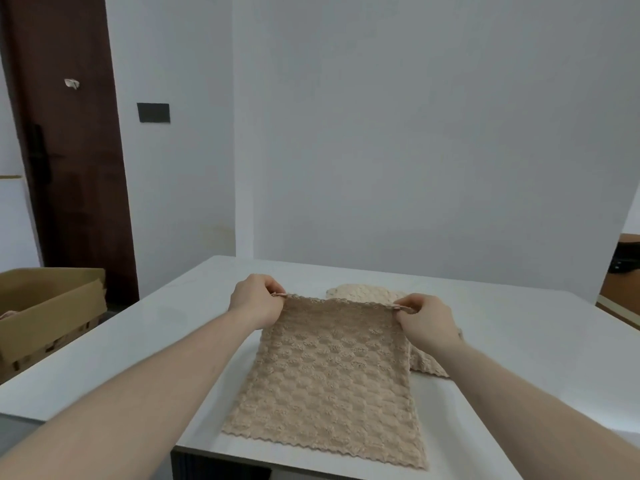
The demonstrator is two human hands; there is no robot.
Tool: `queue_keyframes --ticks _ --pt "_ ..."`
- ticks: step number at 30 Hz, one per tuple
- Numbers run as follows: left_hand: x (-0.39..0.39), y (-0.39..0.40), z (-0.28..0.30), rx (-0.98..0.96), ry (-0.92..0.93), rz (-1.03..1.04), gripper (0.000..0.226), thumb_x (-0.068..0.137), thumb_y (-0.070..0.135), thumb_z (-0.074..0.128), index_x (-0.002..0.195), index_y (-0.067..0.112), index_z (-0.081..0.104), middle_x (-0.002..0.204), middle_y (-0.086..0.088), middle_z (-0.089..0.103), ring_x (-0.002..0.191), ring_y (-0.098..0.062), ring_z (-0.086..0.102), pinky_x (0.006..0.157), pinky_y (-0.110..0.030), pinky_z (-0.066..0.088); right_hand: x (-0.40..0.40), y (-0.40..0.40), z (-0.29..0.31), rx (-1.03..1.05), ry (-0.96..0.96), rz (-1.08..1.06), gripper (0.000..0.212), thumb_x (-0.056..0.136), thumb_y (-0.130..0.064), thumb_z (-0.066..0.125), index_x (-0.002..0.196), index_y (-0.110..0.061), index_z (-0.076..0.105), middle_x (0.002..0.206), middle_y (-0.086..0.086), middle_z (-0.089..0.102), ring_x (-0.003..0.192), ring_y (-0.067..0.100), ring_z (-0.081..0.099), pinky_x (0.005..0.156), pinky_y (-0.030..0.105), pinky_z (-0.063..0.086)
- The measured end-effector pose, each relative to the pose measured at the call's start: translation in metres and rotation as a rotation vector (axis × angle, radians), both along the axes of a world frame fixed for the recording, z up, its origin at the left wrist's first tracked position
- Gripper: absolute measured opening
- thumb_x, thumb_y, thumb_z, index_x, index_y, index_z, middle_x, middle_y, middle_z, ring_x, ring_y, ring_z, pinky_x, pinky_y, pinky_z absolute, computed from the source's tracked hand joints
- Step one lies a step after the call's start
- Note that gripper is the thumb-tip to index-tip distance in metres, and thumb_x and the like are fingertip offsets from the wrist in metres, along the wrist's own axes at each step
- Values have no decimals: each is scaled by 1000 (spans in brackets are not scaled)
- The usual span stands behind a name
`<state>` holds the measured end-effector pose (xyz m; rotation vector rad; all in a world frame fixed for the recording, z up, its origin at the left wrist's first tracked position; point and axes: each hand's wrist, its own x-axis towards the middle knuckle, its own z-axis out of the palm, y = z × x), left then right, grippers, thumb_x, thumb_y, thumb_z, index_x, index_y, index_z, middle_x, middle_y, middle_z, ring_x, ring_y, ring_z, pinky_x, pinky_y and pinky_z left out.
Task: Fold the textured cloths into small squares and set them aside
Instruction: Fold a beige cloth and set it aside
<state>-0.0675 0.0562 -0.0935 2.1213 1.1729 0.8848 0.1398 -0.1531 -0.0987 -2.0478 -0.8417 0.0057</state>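
A tan textured cloth point(329, 379) lies lengthwise on the white table point(519, 341), its near scalloped edge close to the table's front edge. My left hand point(256, 301) pinches the cloth's far left corner. My right hand point(426, 318) pinches its far right corner. Both corners are lifted slightly off the table. A cream textured cloth point(363, 293) lies behind and under the tan one, showing past its far edge and again at its right side point(427, 367).
An open cardboard box point(48, 306) stands left of the table, lower than its top. A dark wooden door point(69, 150) is at the far left. A white wall runs behind the table. Wooden furniture point(623, 271) sits at the right edge.
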Motion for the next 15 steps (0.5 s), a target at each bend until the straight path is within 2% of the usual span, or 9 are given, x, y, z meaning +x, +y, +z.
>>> queue_keyframes --ticks 3,5,7,12,15 --pt "-12 -9 3 22 6 -33 15 91 18 65 88 30 73 96 8 68 90 -16 65 74 -28 55 -7 -18 -1 -29 -75 51 23 89 -12 60 92 -30 73 89 -16 70 83 5 67 62 20 47" --pt "-23 -17 4 33 13 -77 18 91 15 62 89 29 73 98 9 67 90 -12 64 67 -25 50 -13 -30 -2 -65 -135 63 23 89 -16 61 91 -35 74 84 -18 70 74 4 69 63 24 53" --pt "-37 -27 4 55 28 -114 20 90 13 60 88 29 72 97 9 67 90 -7 62 63 -21 47 -20 -43 -5 -93 -203 79 23 88 -18 62 87 -38 74 76 -19 70 65 2 68 61 22 52" --pt "-73 -55 -11 110 76 -174 19 89 14 62 85 31 70 93 10 69 87 -7 64 78 -25 53 -42 -74 -23 -148 -321 154 19 85 -25 64 86 -40 74 80 -24 69 77 -5 64 71 22 55" --pt "-93 -67 -28 138 153 -214 21 88 15 59 85 34 67 93 13 68 85 -4 63 74 -22 49 -53 -91 -42 -177 -350 198 15 84 -28 64 83 -42 71 81 -25 67 83 -5 61 75 23 53"
